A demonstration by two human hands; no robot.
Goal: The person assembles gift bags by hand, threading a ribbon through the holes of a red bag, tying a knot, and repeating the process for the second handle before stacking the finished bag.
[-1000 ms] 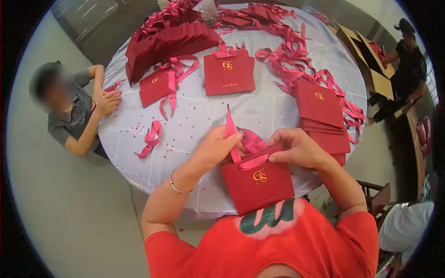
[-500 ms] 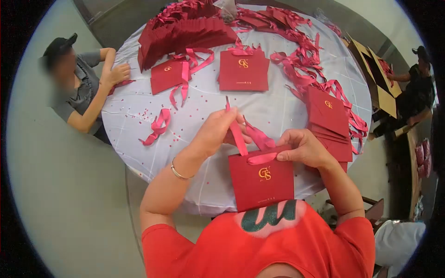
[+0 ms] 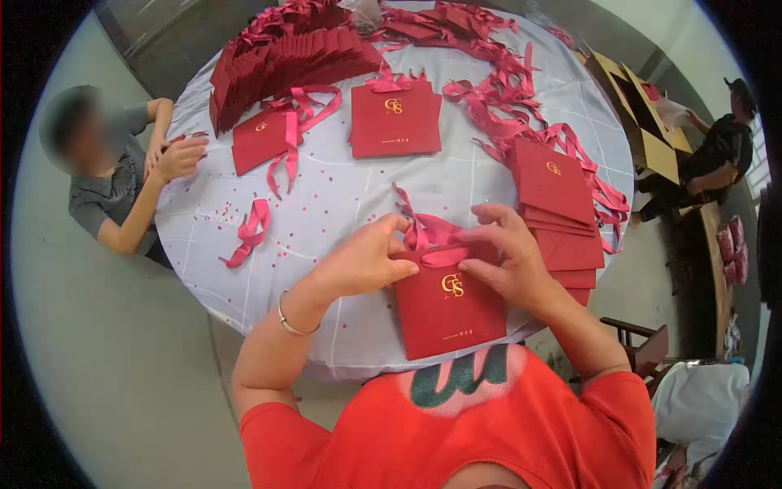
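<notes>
A red paper gift bag (image 3: 450,322) with a gold logo stands upright at the table's near edge, close to my shirt. My left hand (image 3: 366,254) pinches its upper left corner, thumb in front and fingers behind. At the upper right, my right hand (image 3: 513,259) holds the top edge between the thumb and bent fingers, the index finger raised. A pink ribbon (image 3: 444,258) runs across the front below the rim. More pink ribbon (image 3: 425,226) rises behind the bag between my hands.
The round table has a white cloth (image 3: 326,216) with scattered red bits. Red bags (image 3: 397,122) lie ahead, others are stacked at right (image 3: 558,191), and a long row (image 3: 297,69) stands behind. One person (image 3: 122,187) sits left; another (image 3: 721,155) stands by a cardboard box (image 3: 631,106).
My left hand has let go of the raised ribbon end and come down to the bag's upper left corner. My right hand's fingers have lifted at the rim. The seated person's hand has risen.
</notes>
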